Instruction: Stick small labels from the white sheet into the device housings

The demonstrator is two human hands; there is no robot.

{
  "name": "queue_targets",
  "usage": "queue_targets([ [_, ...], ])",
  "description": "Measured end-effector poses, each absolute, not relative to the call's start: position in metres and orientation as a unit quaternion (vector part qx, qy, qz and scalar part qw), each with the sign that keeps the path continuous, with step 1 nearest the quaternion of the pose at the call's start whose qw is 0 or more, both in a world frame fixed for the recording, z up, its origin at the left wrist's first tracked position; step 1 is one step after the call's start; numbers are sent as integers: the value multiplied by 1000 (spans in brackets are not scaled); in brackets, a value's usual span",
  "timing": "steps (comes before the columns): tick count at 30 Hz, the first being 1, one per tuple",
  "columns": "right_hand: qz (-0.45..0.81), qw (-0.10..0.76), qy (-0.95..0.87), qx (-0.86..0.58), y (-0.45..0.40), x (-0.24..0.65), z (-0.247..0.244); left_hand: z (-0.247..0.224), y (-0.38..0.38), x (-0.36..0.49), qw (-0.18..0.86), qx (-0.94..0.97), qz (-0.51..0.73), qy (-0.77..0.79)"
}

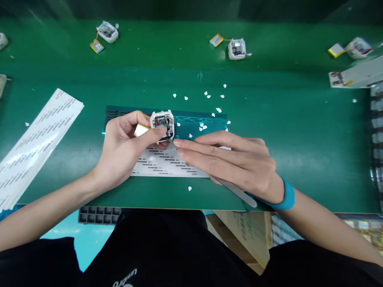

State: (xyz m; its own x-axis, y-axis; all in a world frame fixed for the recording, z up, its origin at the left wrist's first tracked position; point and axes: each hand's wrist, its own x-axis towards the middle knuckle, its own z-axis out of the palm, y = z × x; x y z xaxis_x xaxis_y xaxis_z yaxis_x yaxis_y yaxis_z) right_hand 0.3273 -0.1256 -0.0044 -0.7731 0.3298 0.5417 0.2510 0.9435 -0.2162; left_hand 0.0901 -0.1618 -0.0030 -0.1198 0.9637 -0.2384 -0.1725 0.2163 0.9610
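Between the thumb and fingers of my left hand is a white smartwatch case, its inside with a circuit board facing up. A silver battery pack shows beside it, against the left hand. My right hand grips metal tweezers, whose tip reaches the lower edge of the case. Under both hands lies a white printed adhesive sheet, partly covered by them. Behind it a dark blue-green film strip lies on the green mat, with small white round stickers scattered on and around it.
More watch cases with batteries attached, such as one case, stand along the back. White printed strips lie at the left. A white box-like piece is at the right. Below the table edge are a black tray and a cardboard box.
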Motion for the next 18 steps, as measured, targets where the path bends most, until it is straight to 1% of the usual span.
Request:
queue_targets([
  [2,77,314,-933,-160,-126,324,-5,-1,-162,90,560,359,505,550],
  [5,92,361,-915,-153,-125,319,-11,-1,-162,90,560,351,511,549],
  [8,98,382,-906,-152,-123,316,-16,-5,-162,92,551,355,532,536],
  [10,104,381,-905,-157,-123,317,-15,-8,-162,93,545,362,543,527],
  [14,139,343,-909,-195,-126,323,-11,-10,-163,94,533,374,537,536],
  [18,147,348,-901,-211,-128,323,-11,-8,-164,92,530,382,534,537],
])
